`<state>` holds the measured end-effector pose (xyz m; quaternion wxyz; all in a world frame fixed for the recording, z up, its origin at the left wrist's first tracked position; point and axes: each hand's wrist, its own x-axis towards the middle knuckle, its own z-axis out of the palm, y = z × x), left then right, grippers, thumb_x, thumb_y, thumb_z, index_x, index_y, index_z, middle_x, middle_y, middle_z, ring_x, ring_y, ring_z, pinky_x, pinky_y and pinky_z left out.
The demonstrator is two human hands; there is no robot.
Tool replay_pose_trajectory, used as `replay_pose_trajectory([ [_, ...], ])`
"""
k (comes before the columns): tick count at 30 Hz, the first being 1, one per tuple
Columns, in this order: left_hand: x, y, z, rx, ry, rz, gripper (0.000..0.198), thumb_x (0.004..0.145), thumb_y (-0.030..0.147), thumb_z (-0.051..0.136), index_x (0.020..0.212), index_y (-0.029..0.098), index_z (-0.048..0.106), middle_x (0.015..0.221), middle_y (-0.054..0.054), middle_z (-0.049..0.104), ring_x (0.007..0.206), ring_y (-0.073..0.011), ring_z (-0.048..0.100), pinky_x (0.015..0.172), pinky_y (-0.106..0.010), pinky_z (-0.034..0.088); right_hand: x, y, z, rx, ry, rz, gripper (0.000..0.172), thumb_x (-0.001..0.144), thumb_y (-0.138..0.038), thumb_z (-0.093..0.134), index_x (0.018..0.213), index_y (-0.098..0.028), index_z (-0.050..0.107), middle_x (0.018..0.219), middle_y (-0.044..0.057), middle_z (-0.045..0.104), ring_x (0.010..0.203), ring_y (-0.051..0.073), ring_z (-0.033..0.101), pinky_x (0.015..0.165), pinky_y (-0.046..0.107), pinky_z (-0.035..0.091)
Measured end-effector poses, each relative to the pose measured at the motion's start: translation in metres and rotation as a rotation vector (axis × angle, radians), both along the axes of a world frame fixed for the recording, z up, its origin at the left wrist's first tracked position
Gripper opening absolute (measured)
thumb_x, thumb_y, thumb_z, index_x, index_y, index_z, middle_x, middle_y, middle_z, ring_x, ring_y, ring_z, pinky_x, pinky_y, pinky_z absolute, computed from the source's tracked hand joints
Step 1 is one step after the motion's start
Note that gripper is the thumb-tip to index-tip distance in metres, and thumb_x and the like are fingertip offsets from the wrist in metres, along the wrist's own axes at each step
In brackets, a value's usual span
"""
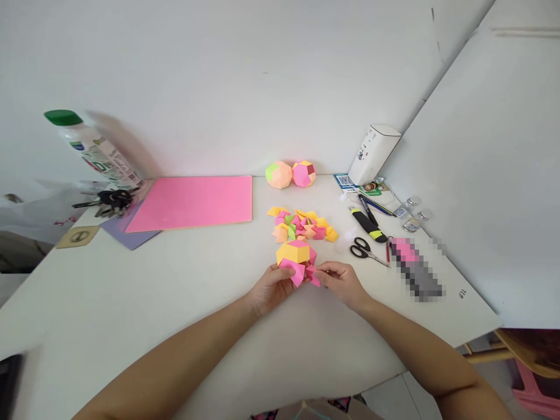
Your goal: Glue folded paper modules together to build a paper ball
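Note:
Both hands meet over the white table [175, 291] around a partly built paper ball [294, 252] of yellow and pink folded units. My left hand [269, 289] grips its lower left side, fingers curled under it. My right hand [340, 281] pinches a loose pink flap [311, 275] on its lower right. Just behind lies a pile of folded paper units [301, 226] in pink, yellow, orange and green. Two finished paper balls [291, 174] sit by the wall.
Pink paper sheets [192, 201] lie at the back left over a purple sheet, beside keys [109, 199] and a green-capped bottle [94, 149]. Scissors [365, 249], a black and yellow cutter [367, 224], a white device [373, 153] and small vials [411, 213] stand to the right.

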<state>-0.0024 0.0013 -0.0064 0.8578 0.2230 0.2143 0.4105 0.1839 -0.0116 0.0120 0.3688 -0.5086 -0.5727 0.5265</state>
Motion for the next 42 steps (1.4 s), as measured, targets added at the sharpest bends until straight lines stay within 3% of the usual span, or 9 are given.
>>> replay_pose_trajectory([
  [6,0.0,-0.002,0.0,0.07,0.07,-0.027,0.016,0.071,0.016,0.063,0.086,0.011,0.065,0.079,-0.007,0.064,0.07,-0.0155,0.056,0.068,-0.028,0.045,0.001,0.001,0.001,-0.108,0.159,0.002,0.025,0.073,-0.041,0.066,0.07,-0.016,0.065,0.06,-0.002,0.053,0.052,0.009,0.044,0.052,0.024,0.037],
  [14,0.0,-0.004,0.01,0.05,0.1,-0.034,0.015,0.067,0.017,0.066,0.082,0.013,0.065,0.076,-0.007,0.065,0.074,-0.0191,0.059,0.075,-0.032,0.043,0.002,0.002,-0.001,-0.157,0.193,0.034,0.027,0.072,-0.042,0.067,0.065,-0.016,0.063,0.056,-0.003,0.049,0.052,0.009,0.043,0.051,0.025,0.036],
  [21,-0.001,-0.003,0.007,0.026,0.123,-0.034,0.012,0.067,0.017,0.066,0.079,0.012,0.065,0.076,-0.007,0.066,0.075,-0.0194,0.06,0.077,-0.033,0.045,0.004,0.002,-0.001,-0.178,0.198,0.063,0.027,0.073,-0.04,0.067,0.063,-0.016,0.063,0.055,-0.003,0.05,0.052,0.009,0.043,0.052,0.025,0.036],
  [30,0.001,-0.005,0.013,0.021,0.169,-0.05,0.018,0.064,0.017,0.07,0.08,0.011,0.066,0.083,-0.011,0.069,0.088,-0.0265,0.063,0.085,-0.039,0.044,0.003,0.0,0.001,-0.186,0.212,0.085,0.025,0.074,-0.038,0.067,0.065,-0.016,0.064,0.056,-0.003,0.051,0.052,0.009,0.043,0.052,0.024,0.036],
  [42,0.0,-0.005,0.006,0.065,0.187,-0.061,0.021,0.066,0.019,0.07,0.085,0.01,0.066,0.092,-0.013,0.069,0.092,-0.0284,0.063,0.086,-0.042,0.043,-0.001,-0.004,0.007,-0.224,0.195,0.053,0.028,0.066,-0.044,0.072,0.068,-0.016,0.066,0.061,-0.001,0.057,0.052,0.009,0.045,0.051,0.025,0.037],
])
